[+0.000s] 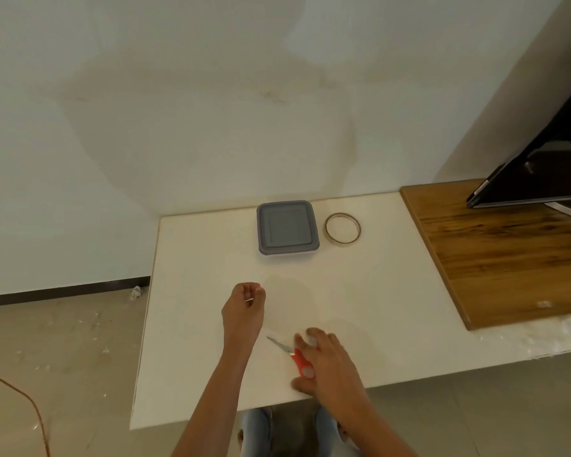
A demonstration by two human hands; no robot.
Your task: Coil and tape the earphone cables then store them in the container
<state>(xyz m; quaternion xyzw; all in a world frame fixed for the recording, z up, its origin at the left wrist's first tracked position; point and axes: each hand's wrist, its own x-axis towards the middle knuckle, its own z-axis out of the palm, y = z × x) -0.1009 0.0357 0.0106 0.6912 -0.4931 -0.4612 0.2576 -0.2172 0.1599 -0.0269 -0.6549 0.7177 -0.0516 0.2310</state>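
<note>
1. The right hand (pixel 327 364) lies spread over the red scissors (pixel 294 356) near the front edge of the table (pixel 195 324), touching them but not clearly gripping.
2. The left hand (pixel 244 308) is curled narrow, pinching something small and pale; I cannot tell if it is tape or cable.
3. I think it is better to keep this pinch firm while cutting.
4. No earphone cable is clearly visible.
5. The grey container (pixel 287 227), lid on, stands near the back edge, with the tape roll (pixel 343 228) just beside.
</note>
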